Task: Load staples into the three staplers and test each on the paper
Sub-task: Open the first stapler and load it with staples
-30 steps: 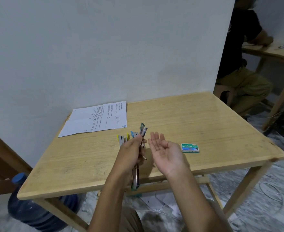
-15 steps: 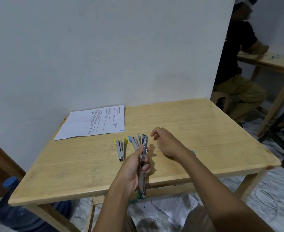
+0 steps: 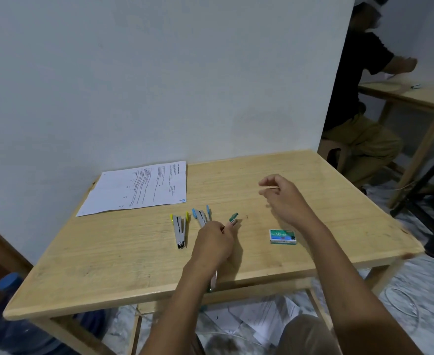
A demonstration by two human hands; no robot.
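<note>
A pale wall (image 3: pixel 159 73) stands behind the wooden bench (image 3: pixel 108 265). At the far right another person (image 3: pixel 359 98) in a dark top sits at a second bench (image 3: pixel 415 96). A blue water bottle (image 3: pixel 19 329) stands on the floor under the near left corner.

A printed sheet of paper (image 3: pixel 139 188) lies flat at the far left of the bench, by the wall. The left hand (image 3: pixel 213 244) is over the middle of the bench, its grip clamped around the green stapler (image 3: pixel 234 217). The stapler's green tip juts out past the fingers on the far side and its other end pokes out below the wrist, near the bench's front edge.

The right hand (image 3: pixel 285 198) hovers to the right and farther back, fingers curled, its grip pinching a thin pale strip (image 3: pixel 269 187) between thumb and forefinger.

The yellow stapler (image 3: pixel 179 230) lies opened on the bench left of the left hand. The blue stapler (image 3: pixel 202 216) lies just beside it, partly hidden by the knuckles.

A small green staple box (image 3: pixel 282 236) sits on the bench to the right, below the right wrist.
</note>
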